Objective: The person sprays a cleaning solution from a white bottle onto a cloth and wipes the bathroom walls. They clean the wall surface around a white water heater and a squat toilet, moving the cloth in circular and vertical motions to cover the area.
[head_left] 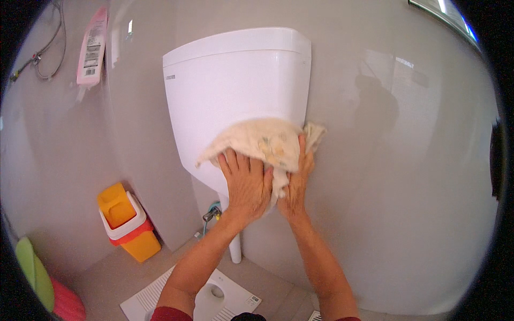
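A white toilet cistern hangs on the grey wall. A cream cloth with faint stains is pressed against its lower front. My left hand lies flat on the cloth's lower left part, fingers pointing up. My right hand grips the cloth's right side at the cistern's lower right corner, with a cloth end sticking out past its fingertips. Both forearms rise from the bottom edge.
A white pipe and a small valve sit under the cistern. A yellow and white bin stands on the floor at left. A white squat pan lies below. A pink bottle hangs upper left.
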`<state>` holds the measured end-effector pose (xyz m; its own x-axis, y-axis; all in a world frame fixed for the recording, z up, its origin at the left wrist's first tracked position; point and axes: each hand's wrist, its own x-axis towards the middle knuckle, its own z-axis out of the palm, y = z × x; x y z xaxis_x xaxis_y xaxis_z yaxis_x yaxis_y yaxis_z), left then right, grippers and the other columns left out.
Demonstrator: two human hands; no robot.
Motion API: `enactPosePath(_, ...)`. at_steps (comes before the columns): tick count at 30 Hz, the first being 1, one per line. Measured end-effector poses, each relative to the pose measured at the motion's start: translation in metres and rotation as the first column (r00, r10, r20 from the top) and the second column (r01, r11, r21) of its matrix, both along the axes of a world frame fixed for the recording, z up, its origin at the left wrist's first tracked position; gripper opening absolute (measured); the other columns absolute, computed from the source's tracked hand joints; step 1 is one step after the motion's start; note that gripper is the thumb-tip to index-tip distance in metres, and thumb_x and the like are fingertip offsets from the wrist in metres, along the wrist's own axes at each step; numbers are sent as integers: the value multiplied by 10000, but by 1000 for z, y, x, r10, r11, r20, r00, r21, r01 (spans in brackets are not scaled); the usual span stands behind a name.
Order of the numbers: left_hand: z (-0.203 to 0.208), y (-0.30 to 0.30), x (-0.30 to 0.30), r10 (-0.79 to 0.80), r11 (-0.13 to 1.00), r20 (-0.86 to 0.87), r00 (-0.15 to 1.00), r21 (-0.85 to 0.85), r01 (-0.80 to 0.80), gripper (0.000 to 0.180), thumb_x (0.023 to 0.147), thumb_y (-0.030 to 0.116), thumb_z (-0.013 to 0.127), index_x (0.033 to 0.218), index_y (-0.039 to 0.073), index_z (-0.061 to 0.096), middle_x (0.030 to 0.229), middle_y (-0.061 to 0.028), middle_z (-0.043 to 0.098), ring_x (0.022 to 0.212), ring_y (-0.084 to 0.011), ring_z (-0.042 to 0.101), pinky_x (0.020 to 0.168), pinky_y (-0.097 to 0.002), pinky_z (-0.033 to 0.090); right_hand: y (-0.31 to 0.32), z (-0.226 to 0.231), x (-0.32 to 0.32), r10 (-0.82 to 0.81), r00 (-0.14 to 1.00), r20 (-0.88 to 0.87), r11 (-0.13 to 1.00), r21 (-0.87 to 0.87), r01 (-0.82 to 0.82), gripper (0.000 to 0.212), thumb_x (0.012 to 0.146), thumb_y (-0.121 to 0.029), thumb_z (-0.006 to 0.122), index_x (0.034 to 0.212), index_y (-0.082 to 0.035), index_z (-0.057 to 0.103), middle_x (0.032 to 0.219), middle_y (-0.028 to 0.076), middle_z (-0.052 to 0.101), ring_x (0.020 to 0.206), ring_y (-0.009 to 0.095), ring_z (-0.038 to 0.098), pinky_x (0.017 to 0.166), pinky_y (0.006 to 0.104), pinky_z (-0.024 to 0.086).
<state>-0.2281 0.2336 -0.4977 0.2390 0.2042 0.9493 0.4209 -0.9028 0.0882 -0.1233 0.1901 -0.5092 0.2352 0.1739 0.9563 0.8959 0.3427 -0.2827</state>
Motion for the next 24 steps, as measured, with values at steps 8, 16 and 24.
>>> enactPosePath(8, -90, -22, -9, -319, 919, 86, 944, -214, 330, 385, 856, 134, 533, 1181, -58, 462, 1206, -244, 389, 1133, -434, 363, 1034, -540, 200, -16, -110, -22, 28, 975, -219, 986, -155, -63, 615, 925, -281, 467, 1425, -9, 234, 1366, 281, 255, 1250, 409, 280, 1048, 506, 185)
enactPosePath(16, -62, -82, -43, -378, 271, 822, 425, -341, 900, 352, 938, 144, 441, 1242, -31, 460, 1292, -153, 448, 1203, -221, 410, 1000, -363, 326, -63, -36, -66, 478, 865, -150, 811, -301, -501, 668, 818, -163, 576, 1399, -7, 284, 1390, 240, 299, 1284, 372, 318, 1069, 417, 245)
enactPosePath(24, 39, -17, -19, -254, 687, 771, 583, -280, 670, 335, 912, 196, 483, 1215, 54, 499, 1187, -135, 527, 1067, -244, 501, 943, -352, 376, -94, 30, -16, -296, 868, 400, 938, -52, 343, 624, 763, -116, 575, 1356, -75, 385, 1434, 189, 303, 1327, 372, 272, 1049, 509, 201)
